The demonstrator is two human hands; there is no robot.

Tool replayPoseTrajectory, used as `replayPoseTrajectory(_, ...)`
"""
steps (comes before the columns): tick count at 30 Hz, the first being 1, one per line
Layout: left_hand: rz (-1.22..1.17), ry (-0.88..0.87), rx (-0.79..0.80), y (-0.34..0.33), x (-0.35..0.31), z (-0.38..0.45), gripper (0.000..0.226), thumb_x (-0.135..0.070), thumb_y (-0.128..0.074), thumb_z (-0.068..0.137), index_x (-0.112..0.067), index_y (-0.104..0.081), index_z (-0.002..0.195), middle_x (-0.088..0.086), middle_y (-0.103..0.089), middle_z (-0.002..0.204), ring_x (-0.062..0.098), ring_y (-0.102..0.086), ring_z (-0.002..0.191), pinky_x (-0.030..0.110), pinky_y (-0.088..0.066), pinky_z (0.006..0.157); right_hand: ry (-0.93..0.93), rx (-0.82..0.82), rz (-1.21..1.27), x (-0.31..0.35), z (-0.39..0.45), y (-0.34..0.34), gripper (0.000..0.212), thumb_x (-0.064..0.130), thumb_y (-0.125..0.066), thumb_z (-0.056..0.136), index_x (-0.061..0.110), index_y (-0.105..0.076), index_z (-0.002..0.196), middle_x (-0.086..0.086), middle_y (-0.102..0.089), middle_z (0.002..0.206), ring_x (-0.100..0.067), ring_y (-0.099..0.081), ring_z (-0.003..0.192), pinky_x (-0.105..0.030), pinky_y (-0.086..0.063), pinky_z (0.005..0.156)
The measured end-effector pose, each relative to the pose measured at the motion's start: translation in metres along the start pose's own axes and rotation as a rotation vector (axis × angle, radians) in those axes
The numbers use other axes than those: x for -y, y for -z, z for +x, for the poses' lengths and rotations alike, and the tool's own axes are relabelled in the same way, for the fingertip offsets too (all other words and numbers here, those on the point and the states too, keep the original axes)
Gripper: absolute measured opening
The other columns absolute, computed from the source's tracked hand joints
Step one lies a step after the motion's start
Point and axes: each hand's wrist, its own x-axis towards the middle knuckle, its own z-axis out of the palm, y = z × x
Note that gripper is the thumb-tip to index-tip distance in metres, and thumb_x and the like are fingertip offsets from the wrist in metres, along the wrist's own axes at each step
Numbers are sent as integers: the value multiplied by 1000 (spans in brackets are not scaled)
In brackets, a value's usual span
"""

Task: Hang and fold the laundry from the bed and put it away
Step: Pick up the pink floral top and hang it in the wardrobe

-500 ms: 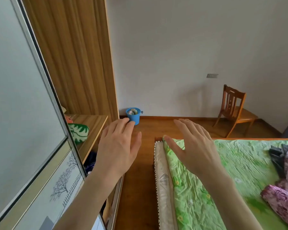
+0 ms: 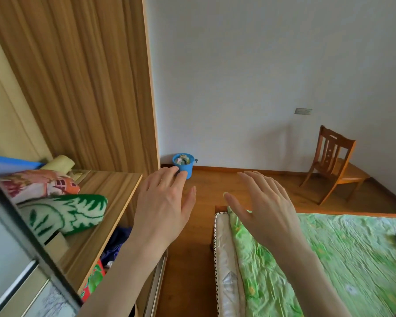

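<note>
Our view has swung toward the wardrobe [image 2: 105, 197] beside the bed [image 2: 352, 259]; both hands, left [image 2: 162, 209] and right [image 2: 268, 211], hover empty, fingers straight, ready to fetch laundry.

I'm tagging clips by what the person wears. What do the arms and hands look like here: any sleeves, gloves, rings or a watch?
Both forearms are bare as far as the frame shows, with no sleeve in view. The left hand and right hand wear no gloves, and no ring, watch or bracelet shows on the sides facing the camera. Nails look short and unpainted.
</note>
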Motion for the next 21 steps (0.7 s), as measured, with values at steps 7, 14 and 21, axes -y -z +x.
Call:
replayPoseTrajectory(7,-35,-11,-11,-41,30,85,58,-52,-32,104,-16,-60,140,5,-63,140,23,-57,132,41,-50,110,-23,-36,-22,-11,86,-40,63,66,-44,101,21,-59,142,3,-64,141,-20,-58,132,-40,-42,114)
replayPoseTrajectory(14,-105,14,-57,-96,50,142,53,-46,-42,103,-12,-62,138,8,-66,136,26,-59,130,43,-50,108,-48,-37,-54,-29,137,-78,64,66,-44,101,20,-58,144,3,-63,141,-19,-57,133,-40,-42,115)
replayPoseTrajectory(21,-131,-13,-59,-145,62,198,55,-49,-38,105,-11,-61,137,8,-66,134,25,-60,128,44,-53,106,-88,-56,-10,-50,186,-125,61,64,-46,102,21,-60,142,3,-64,141,-20,-56,135,-41,-42,116)
